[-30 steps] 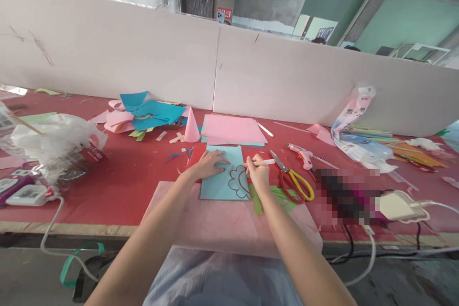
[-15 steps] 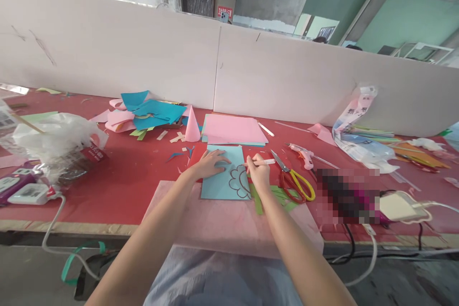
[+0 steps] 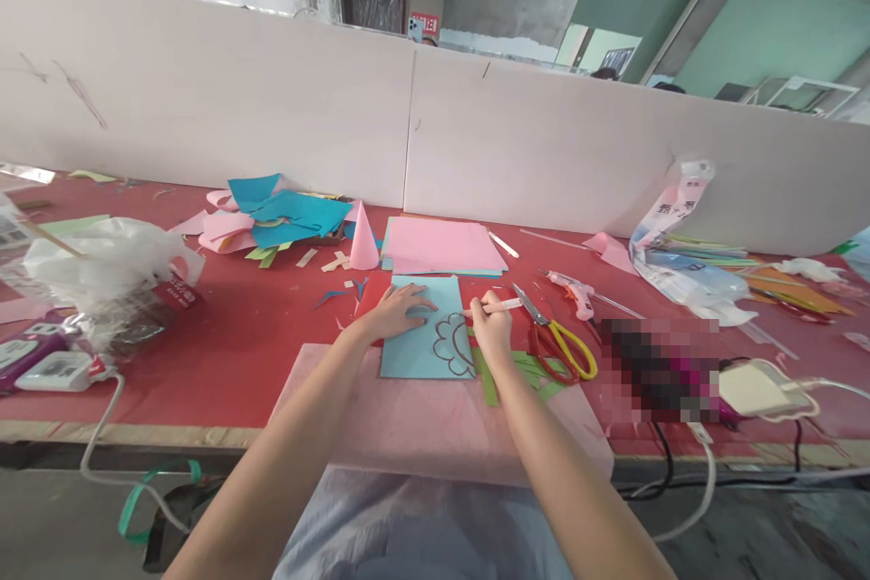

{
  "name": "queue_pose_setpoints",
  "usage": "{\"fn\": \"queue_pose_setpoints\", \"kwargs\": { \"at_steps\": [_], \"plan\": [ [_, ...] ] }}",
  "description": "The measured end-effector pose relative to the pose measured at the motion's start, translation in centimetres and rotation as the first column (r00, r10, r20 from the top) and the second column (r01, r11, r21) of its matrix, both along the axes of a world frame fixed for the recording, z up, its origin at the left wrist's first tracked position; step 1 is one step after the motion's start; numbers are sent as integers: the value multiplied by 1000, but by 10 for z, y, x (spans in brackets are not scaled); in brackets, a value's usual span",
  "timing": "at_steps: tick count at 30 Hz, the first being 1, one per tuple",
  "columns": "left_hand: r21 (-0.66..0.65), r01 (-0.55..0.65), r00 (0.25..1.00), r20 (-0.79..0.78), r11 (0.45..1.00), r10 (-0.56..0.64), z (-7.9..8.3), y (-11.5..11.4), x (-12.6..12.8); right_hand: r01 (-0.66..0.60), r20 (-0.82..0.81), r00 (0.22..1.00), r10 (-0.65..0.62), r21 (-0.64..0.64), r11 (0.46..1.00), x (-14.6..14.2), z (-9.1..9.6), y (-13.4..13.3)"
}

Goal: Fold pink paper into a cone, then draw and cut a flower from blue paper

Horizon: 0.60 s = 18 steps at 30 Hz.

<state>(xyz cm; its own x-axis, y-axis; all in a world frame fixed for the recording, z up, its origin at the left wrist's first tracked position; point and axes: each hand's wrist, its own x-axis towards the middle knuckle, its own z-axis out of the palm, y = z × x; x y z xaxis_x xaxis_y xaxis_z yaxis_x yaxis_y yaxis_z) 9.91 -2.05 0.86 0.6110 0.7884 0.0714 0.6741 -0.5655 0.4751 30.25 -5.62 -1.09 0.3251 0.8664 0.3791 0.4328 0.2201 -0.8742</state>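
Observation:
A light blue sheet of paper (image 3: 411, 353) lies in front of me, with a dark scalloped flower outline drawn at its right side. My left hand (image 3: 402, 310) rests flat on its upper left part, fingers spread. In my right hand (image 3: 490, 324) is a pale pink marker (image 3: 507, 305), pinched near its tip at the sheet's right edge. Green paper pieces (image 3: 523, 372) lie under my right forearm. Right of them are scissors (image 3: 557, 340) with red and yellow handles, blades apart. A pink paper cone (image 3: 364, 240) stands upright beyond my left hand.
Stacked pink and blue sheets (image 3: 441, 245) lie behind the work sheet. Blue and pink scraps (image 3: 292, 213) are heaped at back left. A pink glue gun (image 3: 572, 292), a plastic package (image 3: 680, 263) and a power strip with cables are on the right. A plastic bag (image 3: 115, 263) sits left.
My right hand has shifted very slightly at the sheet's right edge, with the marker still in it. My left hand stays flat in the same place.

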Motion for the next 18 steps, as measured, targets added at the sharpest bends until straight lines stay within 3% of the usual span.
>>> {"fn": "queue_pose_setpoints", "kwargs": {
  "at_steps": [18],
  "plan": [
    [-3, 7, 1000, -5, 1000, -7, -3, 3, 0, 34, 73, 997, -34, 11, 999, 2, -1, 0]
  ]
}}
